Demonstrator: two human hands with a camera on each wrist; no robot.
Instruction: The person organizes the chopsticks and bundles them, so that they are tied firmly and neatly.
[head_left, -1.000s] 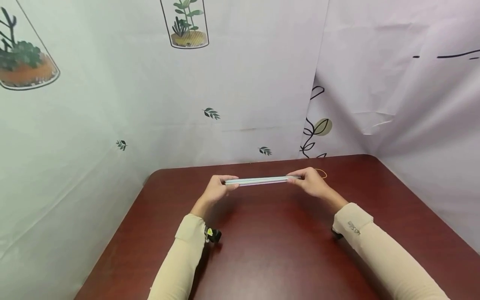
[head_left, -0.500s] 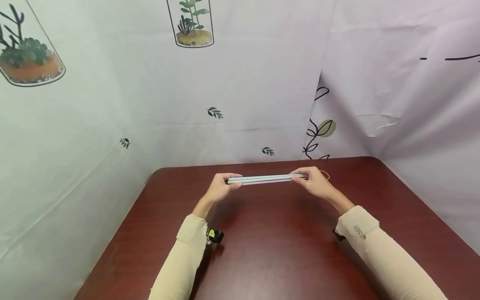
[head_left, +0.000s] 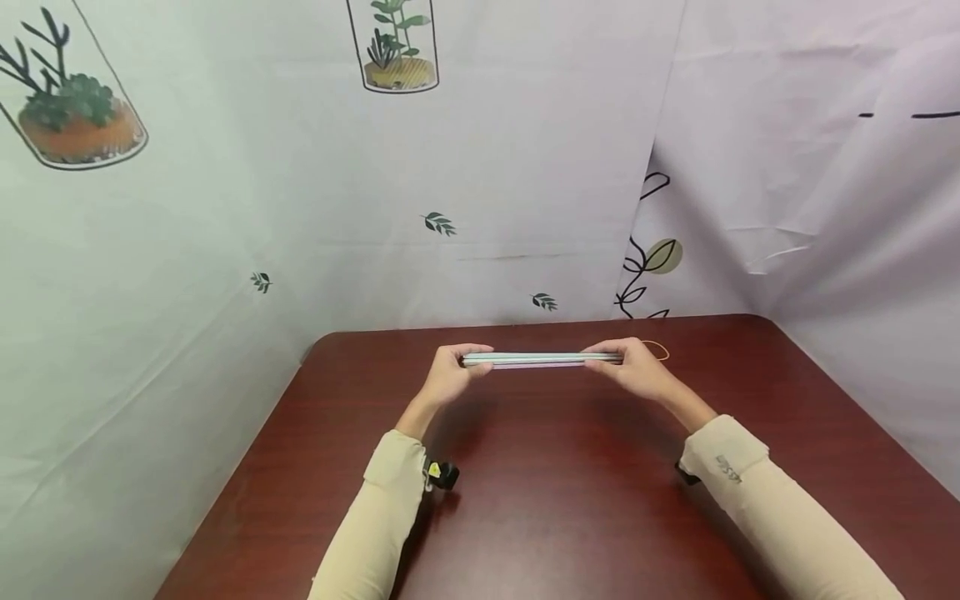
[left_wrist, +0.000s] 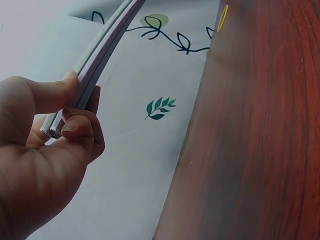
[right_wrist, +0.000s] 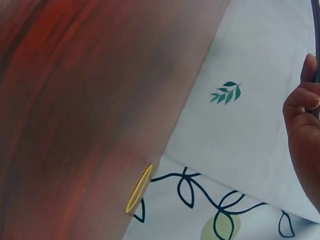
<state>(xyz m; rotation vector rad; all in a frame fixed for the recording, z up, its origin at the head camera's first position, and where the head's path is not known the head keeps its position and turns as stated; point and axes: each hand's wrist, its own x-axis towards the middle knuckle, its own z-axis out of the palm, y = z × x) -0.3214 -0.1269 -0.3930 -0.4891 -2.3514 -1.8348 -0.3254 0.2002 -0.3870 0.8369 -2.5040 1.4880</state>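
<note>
A bundle of thin pale green, white and lilac sticks (head_left: 536,360) is held level above the far part of the table. My left hand (head_left: 448,377) grips its left end, thumb on the near side; in the left wrist view the left hand (left_wrist: 50,130) pinches the sticks (left_wrist: 95,62) between thumb and curled fingers, close to their ends. The right end is pinched by my right hand (head_left: 636,368). Only part of the right hand (right_wrist: 305,120) shows at the edge of the right wrist view, fingers curled at the dark side of the bundle.
A yellow rubber band (head_left: 660,348) lies at the far edge of the dark red table (head_left: 555,500), just behind my right hand. Printed white cloth (head_left: 495,167) hangs behind and at both sides of the table. A small black device (head_left: 442,475) is on my left wrist.
The bundle and both hands have shifted slightly to the right in the view, along with the background. The sticks look more level, and both hands keep their grip.
</note>
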